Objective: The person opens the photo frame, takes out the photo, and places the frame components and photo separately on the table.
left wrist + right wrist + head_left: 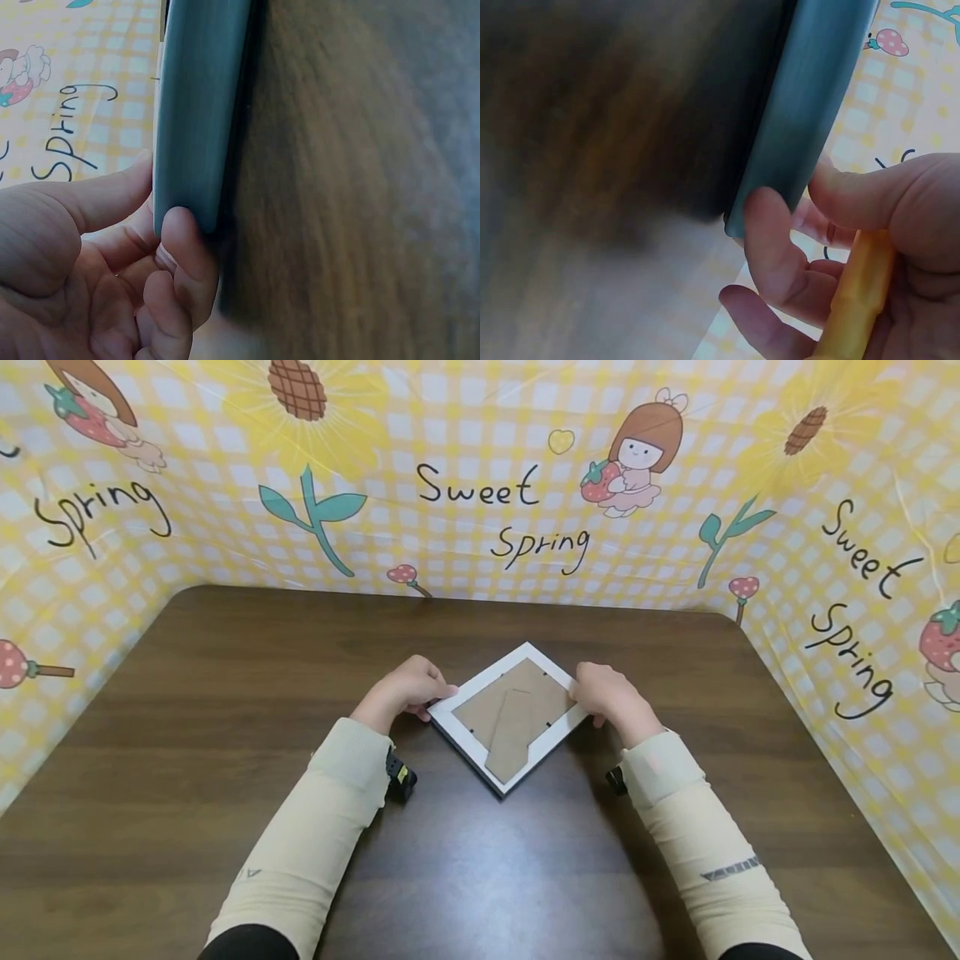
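A picture frame (486, 678) lies back side up, turned like a diamond, with a white rim and a brown backboard (551, 693). A brown easel leg (512, 731) lies flat along the back, and small dark tabs show around the board. My left hand (408, 687) pinches the left corner between thumb and fingers. At the right corner, my right hand (609, 693) grips the frame the same way. Both wrist views show the frame's blue-grey side (196, 112). A yellow-orange rod (859, 289) lies across my right palm, its ends hidden.
The dark wooden table (225, 710) spreads around the frame on all sides. A yellow checked cloth (465, 535) with printed flowers and figures stands behind it and along both sides. Black devices (401, 777) sit at both wrists, by the cream sleeves.
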A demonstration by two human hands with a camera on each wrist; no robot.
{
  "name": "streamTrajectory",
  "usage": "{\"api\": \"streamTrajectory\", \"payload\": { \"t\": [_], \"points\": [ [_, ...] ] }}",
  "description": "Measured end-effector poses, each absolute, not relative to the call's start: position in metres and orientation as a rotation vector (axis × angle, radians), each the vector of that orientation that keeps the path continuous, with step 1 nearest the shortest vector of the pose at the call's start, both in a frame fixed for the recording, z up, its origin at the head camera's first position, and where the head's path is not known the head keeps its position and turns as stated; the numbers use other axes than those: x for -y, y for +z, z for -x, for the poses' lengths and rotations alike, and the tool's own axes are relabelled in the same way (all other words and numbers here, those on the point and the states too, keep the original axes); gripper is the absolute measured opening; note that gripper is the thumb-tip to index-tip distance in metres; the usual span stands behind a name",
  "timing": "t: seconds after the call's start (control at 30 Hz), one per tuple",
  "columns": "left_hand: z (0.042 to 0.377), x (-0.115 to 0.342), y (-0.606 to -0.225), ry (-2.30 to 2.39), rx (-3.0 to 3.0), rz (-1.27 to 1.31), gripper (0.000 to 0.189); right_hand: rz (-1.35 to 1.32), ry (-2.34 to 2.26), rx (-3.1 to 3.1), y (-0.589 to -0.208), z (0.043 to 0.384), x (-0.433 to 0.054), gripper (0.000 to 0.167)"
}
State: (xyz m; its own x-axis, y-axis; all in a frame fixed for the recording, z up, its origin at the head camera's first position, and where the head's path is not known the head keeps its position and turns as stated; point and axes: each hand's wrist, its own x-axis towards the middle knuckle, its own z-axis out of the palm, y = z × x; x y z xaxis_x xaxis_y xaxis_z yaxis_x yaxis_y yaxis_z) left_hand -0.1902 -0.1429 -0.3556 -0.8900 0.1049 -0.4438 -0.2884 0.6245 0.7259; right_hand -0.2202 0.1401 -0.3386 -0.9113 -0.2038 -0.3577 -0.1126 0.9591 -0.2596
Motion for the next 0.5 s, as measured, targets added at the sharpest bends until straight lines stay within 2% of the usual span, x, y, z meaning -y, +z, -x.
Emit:
{"api": "streamTrajectory", "payload": {
  "t": [0.4,0.5],
  "points": [
    [0.189,0.145,-0.353,1.209,-2.367,0.178,0.025,0.249,-0.359,-2.674,-0.336,0.218,-0.147,0.017],
    [0.18,0.155,-0.351,1.304,-2.27,0.214,0.033,0.3,-0.361,-2.648,-0.329,0.22,-0.151,0.018]
  ]
}}
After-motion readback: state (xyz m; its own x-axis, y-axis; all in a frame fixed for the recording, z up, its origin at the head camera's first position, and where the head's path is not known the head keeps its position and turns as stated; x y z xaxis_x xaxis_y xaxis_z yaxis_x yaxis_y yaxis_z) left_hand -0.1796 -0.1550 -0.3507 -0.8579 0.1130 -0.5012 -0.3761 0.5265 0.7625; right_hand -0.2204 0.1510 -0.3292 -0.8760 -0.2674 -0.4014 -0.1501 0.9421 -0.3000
